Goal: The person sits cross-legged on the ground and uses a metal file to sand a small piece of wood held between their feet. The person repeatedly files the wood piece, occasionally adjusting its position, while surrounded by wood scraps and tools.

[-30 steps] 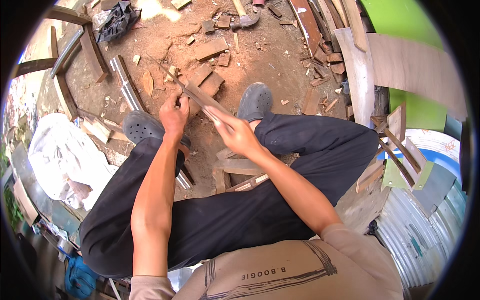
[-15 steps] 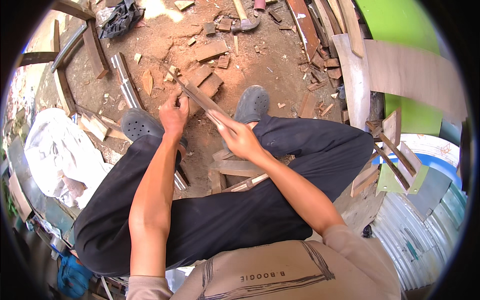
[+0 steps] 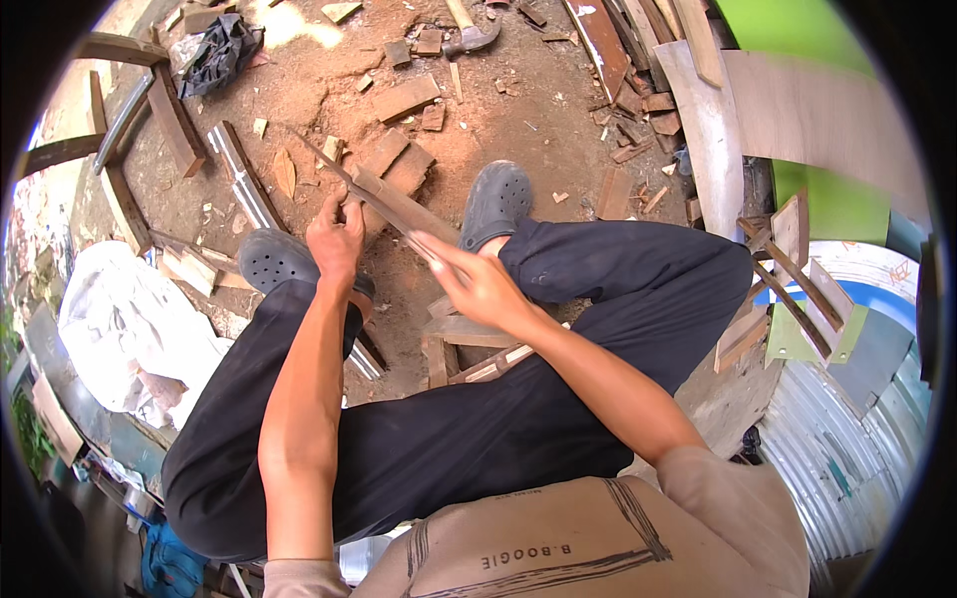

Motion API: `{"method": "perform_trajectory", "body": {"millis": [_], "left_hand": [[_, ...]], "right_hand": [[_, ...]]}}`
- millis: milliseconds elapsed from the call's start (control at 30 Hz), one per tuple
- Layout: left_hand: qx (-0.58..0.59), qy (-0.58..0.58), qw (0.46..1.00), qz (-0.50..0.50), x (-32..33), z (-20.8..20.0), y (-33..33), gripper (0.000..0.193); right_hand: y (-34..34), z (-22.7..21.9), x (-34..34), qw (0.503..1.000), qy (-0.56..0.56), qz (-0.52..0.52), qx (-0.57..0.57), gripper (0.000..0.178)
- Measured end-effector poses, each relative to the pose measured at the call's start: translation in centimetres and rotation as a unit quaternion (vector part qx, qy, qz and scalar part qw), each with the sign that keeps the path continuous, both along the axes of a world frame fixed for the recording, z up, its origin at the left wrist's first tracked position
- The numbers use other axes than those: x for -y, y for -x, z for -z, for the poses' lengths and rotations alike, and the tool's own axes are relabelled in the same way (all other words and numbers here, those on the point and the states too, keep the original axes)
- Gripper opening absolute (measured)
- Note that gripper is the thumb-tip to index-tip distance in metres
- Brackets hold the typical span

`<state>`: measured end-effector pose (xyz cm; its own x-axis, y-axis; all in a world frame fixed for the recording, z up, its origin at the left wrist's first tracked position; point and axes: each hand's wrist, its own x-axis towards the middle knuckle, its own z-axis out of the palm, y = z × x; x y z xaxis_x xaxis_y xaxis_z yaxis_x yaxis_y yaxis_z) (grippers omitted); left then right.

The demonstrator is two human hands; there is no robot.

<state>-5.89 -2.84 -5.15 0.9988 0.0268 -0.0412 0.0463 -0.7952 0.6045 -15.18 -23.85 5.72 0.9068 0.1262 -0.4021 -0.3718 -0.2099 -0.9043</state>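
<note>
My right hand (image 3: 483,289) is closed round the pale handle of a long, thin dark-bladed tool (image 3: 384,207). The blade is seen almost edge-on and tapers toward the upper left, so I cannot tell its exact kind. Beneath the blade runs a brown strip of wood (image 3: 419,214). Curled close to the blade's left side is my left hand (image 3: 336,237); whatever its fingers grip is hidden. Broken flat wood pieces (image 3: 407,167) lie on the dirt just beyond the hands, between my grey clogs (image 3: 495,202).
A claw hammer (image 3: 469,30) lies at the far side amid wood scraps (image 3: 407,98). Planks (image 3: 703,149) and green panels line the right, near corrugated metal sheeting (image 3: 822,439). White cloth (image 3: 130,329) and a wooden frame (image 3: 177,120) are on the left. Wood pieces (image 3: 469,332) lie between my legs.
The view has shifted slightly. My right hand has drawn the bladed tool a little back toward me. My left hand stays closed beside the blade.
</note>
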Motion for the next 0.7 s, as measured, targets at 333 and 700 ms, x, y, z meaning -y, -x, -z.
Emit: {"method": "perform_trajectory", "body": {"millis": [333,700], "left_hand": [[0.015,0.031,0.999,-0.014,-1.2,0.3,0.0,0.025],[-0.047,0.008,0.999,0.023,-0.3,-1.2,-2.3,0.033]], "right_hand": [[5.6,-6.7,2.5,0.999,0.009,-0.016,-0.037,0.044],[-0.9,4.1,-2.0,0.996,-0.043,0.063,0.052,0.042]]}}
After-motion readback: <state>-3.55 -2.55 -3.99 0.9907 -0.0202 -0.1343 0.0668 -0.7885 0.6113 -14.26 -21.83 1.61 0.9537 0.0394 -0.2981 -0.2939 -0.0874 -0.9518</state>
